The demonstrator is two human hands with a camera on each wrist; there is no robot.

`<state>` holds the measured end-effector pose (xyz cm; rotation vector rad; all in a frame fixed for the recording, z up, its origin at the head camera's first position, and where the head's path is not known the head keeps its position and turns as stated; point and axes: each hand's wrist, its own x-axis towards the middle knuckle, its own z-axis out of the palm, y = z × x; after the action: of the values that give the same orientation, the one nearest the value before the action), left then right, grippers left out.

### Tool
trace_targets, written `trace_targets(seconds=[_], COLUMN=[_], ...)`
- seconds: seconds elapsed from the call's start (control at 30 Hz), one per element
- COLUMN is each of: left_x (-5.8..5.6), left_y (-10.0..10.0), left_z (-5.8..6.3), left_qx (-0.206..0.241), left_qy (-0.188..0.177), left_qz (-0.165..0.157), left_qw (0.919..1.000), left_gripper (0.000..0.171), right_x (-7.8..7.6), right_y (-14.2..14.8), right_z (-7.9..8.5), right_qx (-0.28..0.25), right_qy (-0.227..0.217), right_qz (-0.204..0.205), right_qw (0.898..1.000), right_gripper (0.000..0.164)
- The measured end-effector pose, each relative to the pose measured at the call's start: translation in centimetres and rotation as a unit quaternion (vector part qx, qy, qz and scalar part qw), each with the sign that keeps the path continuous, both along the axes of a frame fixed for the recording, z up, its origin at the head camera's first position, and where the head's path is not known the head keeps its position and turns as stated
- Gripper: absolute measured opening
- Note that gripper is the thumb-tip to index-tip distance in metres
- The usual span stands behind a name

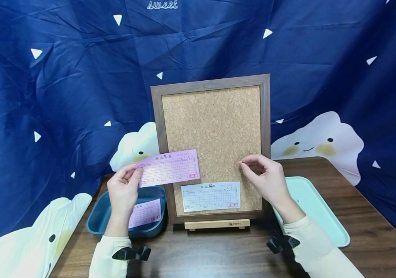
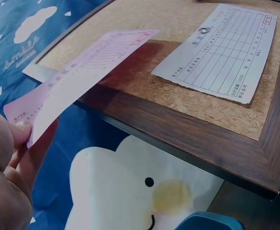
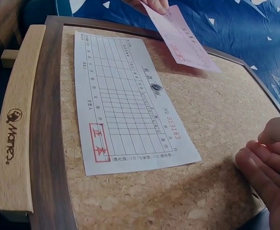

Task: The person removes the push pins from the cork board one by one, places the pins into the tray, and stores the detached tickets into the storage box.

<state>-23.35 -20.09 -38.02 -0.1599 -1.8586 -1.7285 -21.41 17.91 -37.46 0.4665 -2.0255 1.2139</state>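
My left hand (image 1: 124, 191) pinches the left end of a pink receipt slip (image 1: 170, 168) between thumb and fingers. The slip hangs in front of the lower left of a framed cork board (image 1: 212, 127), apart from it in the left wrist view. A white receipt slip (image 1: 211, 197) lies on the cork at the bottom, with a small round tack (image 3: 156, 87) at its top edge. Right of that slip, my right hand (image 1: 265, 177) has thumb and forefinger pinched together near the cork. A tiny item seems to show at those fingertips; its kind is too small to tell.
A wooden stand (image 1: 217, 224) props the board on the brown table (image 1: 205, 255). At left, a dark blue bin (image 1: 95, 220) contains another pink slip (image 1: 146, 213). A mint tray (image 1: 326, 216) lies at right, partly behind my right arm. A blue curtain (image 1: 80, 96) hangs behind.
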Motion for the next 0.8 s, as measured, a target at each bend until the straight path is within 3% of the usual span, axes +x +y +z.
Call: trace_targets(seconds=[0.6,0.8], left_x=[-0.1,0.0], left_y=[-0.7,-0.8], left_z=[-0.3,-0.3], left_qx=[0.012,0.01], left_qy=[0.021,0.013], left_qz=[-0.002,0.005], left_qw=[0.9997,0.9999], left_gripper=[0.02,0.02], right_x=[0.3,0.5], right_y=[1.0,1.5], right_z=[-0.3,-0.2], right_qx=[-0.007,-0.024], right_qy=[-0.009,-0.009], right_qz=[-0.008,-0.006], right_qw=[1.0,1.0], right_gripper=[0.011,0.011])
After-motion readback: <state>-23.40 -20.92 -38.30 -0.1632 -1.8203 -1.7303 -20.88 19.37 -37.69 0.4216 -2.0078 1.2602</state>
